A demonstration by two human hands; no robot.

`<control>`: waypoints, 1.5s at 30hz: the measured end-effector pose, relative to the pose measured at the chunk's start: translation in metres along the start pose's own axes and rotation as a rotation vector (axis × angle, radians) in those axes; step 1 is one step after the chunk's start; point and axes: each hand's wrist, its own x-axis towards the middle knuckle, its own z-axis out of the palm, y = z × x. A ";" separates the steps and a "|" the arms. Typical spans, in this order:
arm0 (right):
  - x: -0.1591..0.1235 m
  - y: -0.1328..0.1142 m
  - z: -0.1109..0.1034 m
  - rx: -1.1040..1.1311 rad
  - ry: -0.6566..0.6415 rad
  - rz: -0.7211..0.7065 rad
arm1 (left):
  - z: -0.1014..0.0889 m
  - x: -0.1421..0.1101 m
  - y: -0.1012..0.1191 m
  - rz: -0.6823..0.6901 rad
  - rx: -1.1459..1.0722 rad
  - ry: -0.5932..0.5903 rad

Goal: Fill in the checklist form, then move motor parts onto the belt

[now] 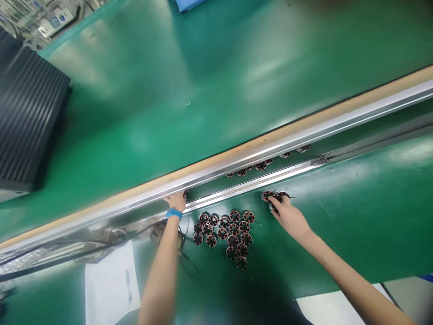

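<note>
My left hand (176, 200), with a blue wristband (173, 213), reaches to the lower conveyor channel under the metal rail (237, 158); its fingers curl around a small dark part at the channel edge. My right hand (286, 213) rests on the green mat with fingers closed around two or three small round motor stators (272, 197). A cluster of several stators (226, 232) with copper windings lies on the mat between my hands. A row of several more stators (260, 165) sits in the channel beyond.
A wide green conveyor belt (169, 90) runs beyond the rail. A black ribbed box (23, 117) stands at far left. White paper (111, 286) lies near my left forearm, with cables (101, 239) along the rail. Another white sheet (338, 307) lies at the lower right.
</note>
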 end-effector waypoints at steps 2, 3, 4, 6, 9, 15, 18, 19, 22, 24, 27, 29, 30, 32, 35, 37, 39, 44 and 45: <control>-0.007 0.014 0.010 -0.023 0.002 0.034 | 0.003 0.001 0.000 -0.065 -0.002 0.002; -0.011 0.019 0.014 -0.033 -0.002 0.045 | 0.004 0.001 -0.001 -0.095 -0.002 0.003; -0.015 0.022 0.018 -0.042 -0.008 0.051 | 0.005 0.002 -0.001 -0.118 0.000 0.002; -0.024 0.024 0.025 -0.058 -0.021 0.053 | 0.006 0.004 -0.004 -0.141 0.012 0.001; -0.034 0.019 0.033 -0.076 -0.040 0.039 | 0.005 0.004 -0.011 -0.127 0.057 0.023; -0.045 0.004 0.021 -0.095 -0.105 0.027 | -0.003 -0.002 -0.029 -0.005 0.141 0.066; -0.048 0.001 -0.002 -0.077 -0.128 0.025 | -0.004 -0.002 -0.038 0.013 0.143 0.035; -0.048 0.001 -0.012 -0.065 -0.125 0.020 | -0.004 -0.002 -0.040 0.002 0.136 0.019; -0.037 0.006 -0.042 -0.026 -0.077 0.024 | 0.000 0.001 -0.046 -0.045 0.100 -0.031; -0.018 0.013 -0.059 -0.009 -0.023 0.055 | 0.002 0.003 -0.050 -0.066 0.076 -0.053; 0.022 0.026 -0.076 0.017 0.053 0.105 | 0.005 0.005 -0.057 -0.087 0.055 -0.044; 0.051 0.033 -0.081 0.040 0.091 0.110 | 0.006 0.005 -0.063 -0.086 0.044 -0.029; 0.065 0.035 -0.081 0.052 0.105 0.102 | 0.006 0.006 -0.067 -0.080 0.036 -0.023; 0.087 0.036 -0.080 0.076 0.121 0.075 | 0.007 0.007 -0.072 -0.070 0.018 -0.013; 0.110 0.032 -0.073 0.101 0.132 0.040 | 0.009 0.010 -0.074 -0.066 -0.012 0.002; 0.118 0.028 -0.067 0.110 0.136 0.029 | 0.010 0.012 -0.072 -0.057 -0.030 0.004; 0.123 0.024 -0.061 0.114 0.140 0.023 | 0.012 0.015 -0.069 -0.043 -0.042 -0.002; 0.127 0.014 -0.055 0.112 0.182 -0.010 | 0.010 0.012 -0.070 -0.020 -0.041 -0.038; 0.128 0.010 -0.055 0.111 0.194 -0.023 | 0.009 0.010 -0.072 -0.012 -0.039 -0.041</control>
